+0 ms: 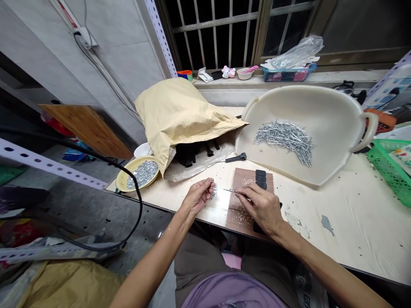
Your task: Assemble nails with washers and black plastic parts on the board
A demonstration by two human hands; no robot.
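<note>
My right hand point(261, 209) is closed on a thin metal pin point(229, 190), its tip pointing left toward my other hand. My left hand point(199, 194) is pinched, thumb against fingers; what it grips is too small to make out. Close against those fingertips is a small cluster of shiny metal pieces point(215, 191). Under my right hand lies a brown board point(237, 209) sprinkled with pale crumbs. Several black flat pieces point(260, 179) sit in a row on it. Just beyond the board is a black handle-like part point(236, 158) with a thin metal rod.
A large cream scoop-shaped basin point(330, 124) holds many metal pins point(287, 137). A yellow paper sack point(183, 111) lies open with black parts inside. Left of it stands a yellow bowl point(121, 177) of small metal pieces. A green basket point(385, 171) is at the right edge.
</note>
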